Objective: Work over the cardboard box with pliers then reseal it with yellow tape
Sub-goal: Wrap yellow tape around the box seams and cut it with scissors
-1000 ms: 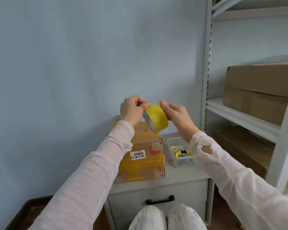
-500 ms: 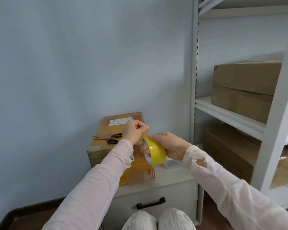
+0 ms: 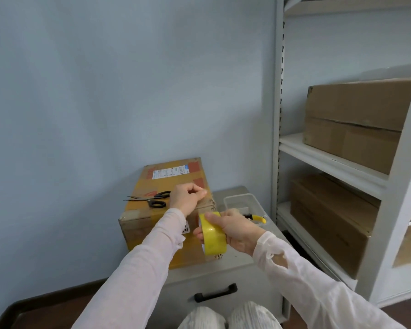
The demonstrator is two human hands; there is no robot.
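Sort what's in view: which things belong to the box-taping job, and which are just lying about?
Job:
cardboard box
yellow tape, gripped by the right hand
pliers in the clear tray
scissors on the box, probably for cutting

Lying about:
upper shelf box
lower shelf box

A single wide-angle view, worn on the head, looks forward and down over the knees. The box on the cabinet is close at 12 o'clock, the shelf at 2, the wall at 10.
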